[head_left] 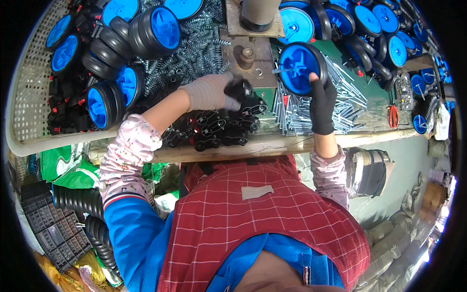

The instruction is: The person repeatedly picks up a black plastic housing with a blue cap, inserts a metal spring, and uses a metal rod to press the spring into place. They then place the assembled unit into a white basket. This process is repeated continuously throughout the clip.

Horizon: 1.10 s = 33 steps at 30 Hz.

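My right hand, in a black fingerless glove, grips a blue wheel with a black tyre by its right rim. A metal pin sticks out of the hub side, toward the left. Below the wheel lies a heap of metal pins. My left hand, in a light glove, has its thumb and fingers around a black plastic part; motion blurs them a little. Under that hand, more black plastic caster parts are piled at the table's near edge.
Metal springs are heaped behind my left hand. A perforated white tray on the left holds wheels and black parts. A metal post rises from a plate ahead. More blue wheels are piled at the far right, and red-handled scissors lie nearer.
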Tool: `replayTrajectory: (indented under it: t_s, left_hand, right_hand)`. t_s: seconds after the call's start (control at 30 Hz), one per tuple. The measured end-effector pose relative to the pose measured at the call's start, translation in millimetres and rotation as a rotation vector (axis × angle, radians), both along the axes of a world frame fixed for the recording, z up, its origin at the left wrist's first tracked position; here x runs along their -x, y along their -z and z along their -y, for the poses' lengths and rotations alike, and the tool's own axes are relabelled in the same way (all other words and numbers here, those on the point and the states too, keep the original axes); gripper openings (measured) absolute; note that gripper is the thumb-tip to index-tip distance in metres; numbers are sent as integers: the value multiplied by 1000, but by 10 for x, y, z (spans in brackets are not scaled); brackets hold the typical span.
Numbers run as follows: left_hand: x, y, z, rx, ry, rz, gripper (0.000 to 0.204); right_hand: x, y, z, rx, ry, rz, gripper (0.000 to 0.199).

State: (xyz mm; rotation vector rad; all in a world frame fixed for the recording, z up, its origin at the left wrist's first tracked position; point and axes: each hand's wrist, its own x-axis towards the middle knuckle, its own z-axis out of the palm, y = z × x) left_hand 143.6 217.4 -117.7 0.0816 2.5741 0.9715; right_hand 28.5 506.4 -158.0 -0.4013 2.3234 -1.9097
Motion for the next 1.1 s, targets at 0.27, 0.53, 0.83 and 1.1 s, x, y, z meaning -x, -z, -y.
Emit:
replayTrajectory:
  t_s: [0.27, 0.53, 0.83, 1.1]
  left_hand:
    - [300, -165, -216, -884, -681, 211, 40]
    - [317, -141, -208, -897, -688, 259, 41]
    - [333, -38, -172, -831, -641, 180, 40]
    - [349, -49, -194, -871, -637, 216, 46]
  right_hand:
    - [-57, 77, 542, 228, 143, -88, 46]
    - [-219, -1, 702, 143, 81, -158, 62]
    - [-335, -91, 775, 60, 66, -186, 68]
    - [-426, -57, 944, -7, -36, -298, 72]
